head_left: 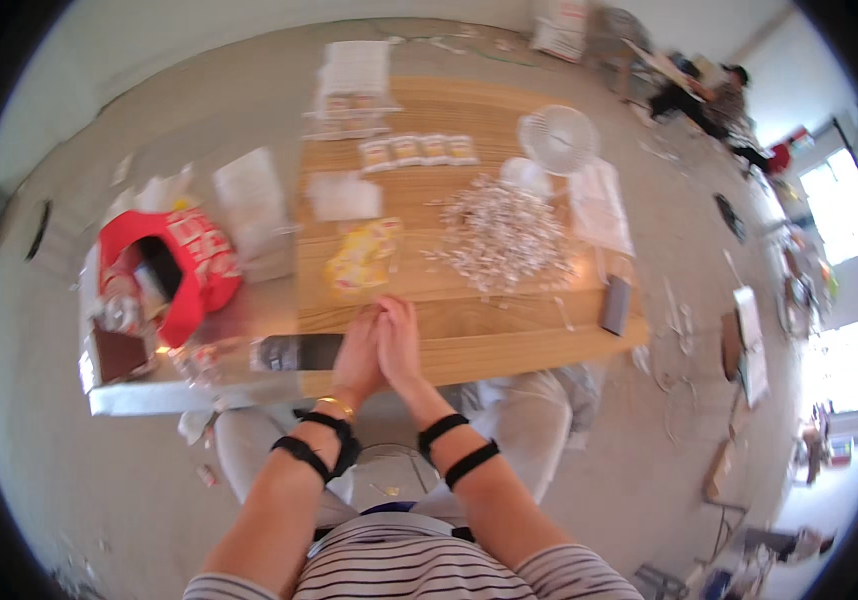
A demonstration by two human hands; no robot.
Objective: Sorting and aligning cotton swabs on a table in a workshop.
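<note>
My left hand (354, 355) and my right hand (401, 342) are pressed against each other at the front edge of the wooden table (429, 318). Their fingers are closed together, and anything between the palms is hidden. Beside my left hand lies a dark cylindrical bottle (294, 352) on its side. Just beyond the fingertips is a yellow and white printed plastic packet (362, 257). To the right of it spreads a large heap of small whitish pieces (504, 235), too small to name.
Four-sided small packets (419, 151) stand in a row farther back, near stacked clear bags (352, 90). A white mesh basket (558, 139), a white bag (599, 205) and a grey box (615, 305) are at right. A red bag (189, 265) sits left. People (714, 105) sit far right.
</note>
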